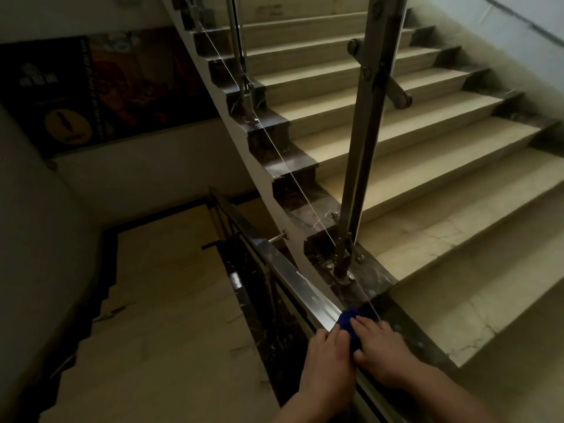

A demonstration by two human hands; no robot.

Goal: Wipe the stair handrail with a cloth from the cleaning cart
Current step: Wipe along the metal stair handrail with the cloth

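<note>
Handrail (pixel 305 285): steel, running from 11 o'clock down to my hands.
My left hand (pixel 328 358): fingers curled over the rail, touching the cloth.
Cloth (pixel 351 323): blue, on the rail at 12 o'clock of my hands.
My right hand (pixel 378 349): pressed flat on the cloth.

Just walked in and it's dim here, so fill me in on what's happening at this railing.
A person is wiping the metal handrail of the stairwell with a blue cloth. Both hands press the cloth onto the rail: the left hand on its left side, the right hand over the top and right. They are at the near end of the rail, beside the base of a steel post, with the rest of the rail running down toward the lower landing.
</note>
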